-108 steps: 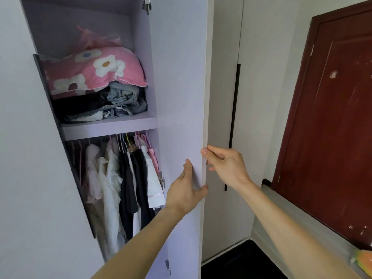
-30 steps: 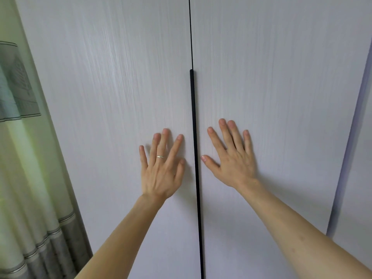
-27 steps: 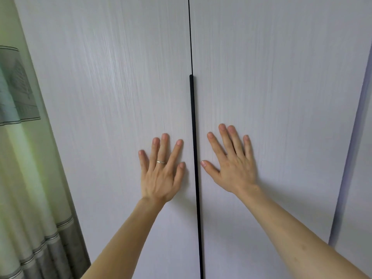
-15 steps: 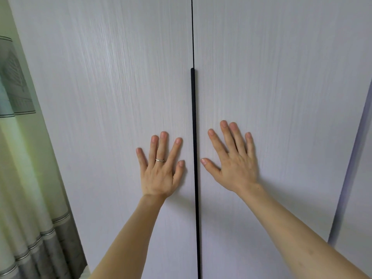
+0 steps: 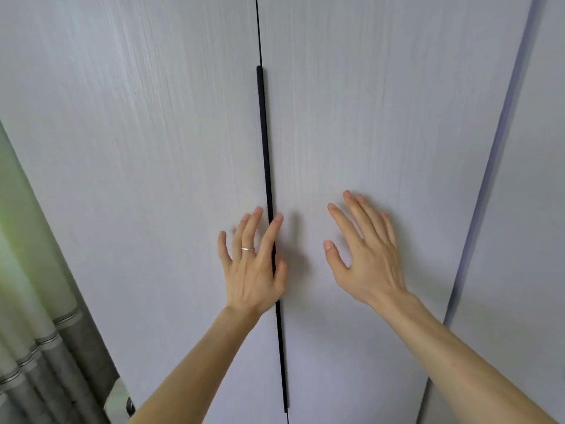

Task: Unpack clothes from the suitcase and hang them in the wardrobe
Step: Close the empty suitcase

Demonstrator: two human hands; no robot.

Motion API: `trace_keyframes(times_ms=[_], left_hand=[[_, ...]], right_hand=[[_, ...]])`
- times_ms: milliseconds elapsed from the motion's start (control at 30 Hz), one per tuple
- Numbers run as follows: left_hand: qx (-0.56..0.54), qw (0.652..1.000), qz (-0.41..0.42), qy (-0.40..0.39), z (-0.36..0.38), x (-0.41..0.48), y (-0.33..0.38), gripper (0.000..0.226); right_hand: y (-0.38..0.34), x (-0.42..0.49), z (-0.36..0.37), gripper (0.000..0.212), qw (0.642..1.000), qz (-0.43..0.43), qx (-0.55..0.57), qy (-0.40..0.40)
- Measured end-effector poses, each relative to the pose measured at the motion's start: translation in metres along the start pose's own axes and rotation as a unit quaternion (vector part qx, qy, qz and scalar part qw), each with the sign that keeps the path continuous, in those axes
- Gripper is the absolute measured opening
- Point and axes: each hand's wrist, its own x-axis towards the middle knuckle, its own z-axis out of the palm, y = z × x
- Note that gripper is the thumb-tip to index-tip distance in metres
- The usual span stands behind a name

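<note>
We face the pale grey wood-grain wardrobe (image 5: 153,117), which fills nearly the whole view, its two doors closed edge to edge. The left door (image 5: 137,163) and the right door (image 5: 397,102) meet at a thin dark seam that runs from twelve o'clock down to six. Towards three o'clock a further pale grey panel (image 5: 529,209) stands beside the right door, set off by a bluish shadowed line. At eight o'clock we see a pleated green-white curtain with a grey band (image 5: 36,347) hanging just beside the left door.

Along the seam runs a slim black vertical bar handle (image 5: 263,133).

Near the middle, the left hand (image 5: 253,270) lies over the lower part of that handle, fingers spread and only slightly bent, holding nothing; its forefinger and thumb cross the bar. The right hand (image 5: 367,261), at about four o'clock from the centre, is spread before the right door, fingers nearly straight, also holding nothing. We cannot tell whether either palm touches the wood.

A thin silver ring (image 5: 247,248) sits on the left hand.
</note>
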Motion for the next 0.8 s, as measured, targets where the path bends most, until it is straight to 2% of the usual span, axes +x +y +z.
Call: trace_keyframes(times_ms=[133, 300, 433, 467, 533, 600, 667, 800], left_hand=[[-0.081, 0.986, 0.038, -0.138, 0.012, -0.067, 0.054, 0.071], [-0.140, 0.929, 0.043, -0.339, 0.037, -0.150, 0.131, 0.058], [-0.161, 0.876, 0.070, -0.449, 0.050, -0.202, 0.207, 0.054], [-0.177, 0.851, 0.095, -0.485, 0.053, -0.218, 0.249, 0.053], [-0.184, 0.828, 0.086, -0.523, 0.055, -0.232, 0.262, 0.053], [-0.199, 0.803, 0.107, -0.552, 0.061, -0.252, 0.301, 0.053], [-0.199, 0.765, 0.110, -0.603, 0.063, -0.273, 0.341, 0.054], [-0.187, 0.700, 0.121, -0.679, 0.072, -0.310, 0.398, 0.055]], right_hand=[[0.025, -0.097, -0.029, 0.052, 0.995, 0.079, -0.004, -0.067], [0.059, -0.219, -0.078, 0.055, 0.952, 0.225, -0.033, -0.204], [0.088, -0.310, -0.140, 0.055, 0.880, 0.334, -0.085, -0.327], [0.101, -0.348, -0.175, 0.053, 0.852, 0.379, -0.107, -0.345], [0.104, -0.375, -0.191, 0.053, 0.828, 0.408, -0.110, -0.368], [0.115, -0.411, -0.227, 0.053, 0.788, 0.459, -0.133, -0.390], [0.125, -0.445, -0.265, 0.053, 0.747, 0.503, -0.145, -0.410], [0.144, -0.496, -0.318, 0.053, 0.692, 0.564, -0.153, -0.423]])
